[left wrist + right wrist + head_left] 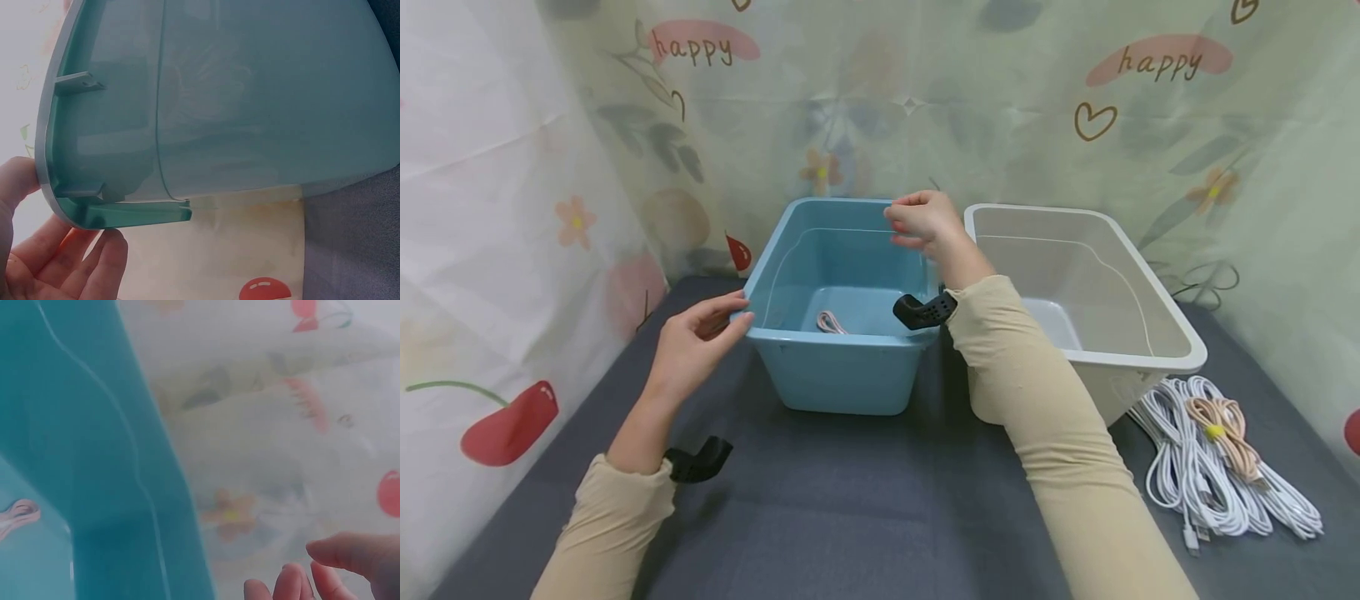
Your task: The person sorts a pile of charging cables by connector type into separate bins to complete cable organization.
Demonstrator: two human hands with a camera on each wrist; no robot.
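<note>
left hand: positioned at the near left corner of the blue bin. the thumb and fingers grip the rim from opposite sides, as the left wrist view shows.

right hand: raised near the far right corner of the same bin. the fingers are loosely bent, with a gap between thumb and fingertips, and grasp nothing. in the right wrist view, the hand is apart from the rim.

pink cable: coiled into a small loop; lies on the floor of the blue bin, toward the near wall. neither hand touches it.

white bin: stands upright to the right of the blue bin; the right forearm passes in front of it.

white cables: folded into long bundles, lying to the right of the white bin, near its front. a tan cable, fitted with a yellow tie, rests on top of them.

both bins stand on a dark cloth. a printed curtain hangs behind. a black bracket is worn at each wrist, at the cuff of a beige sleeve.
</note>
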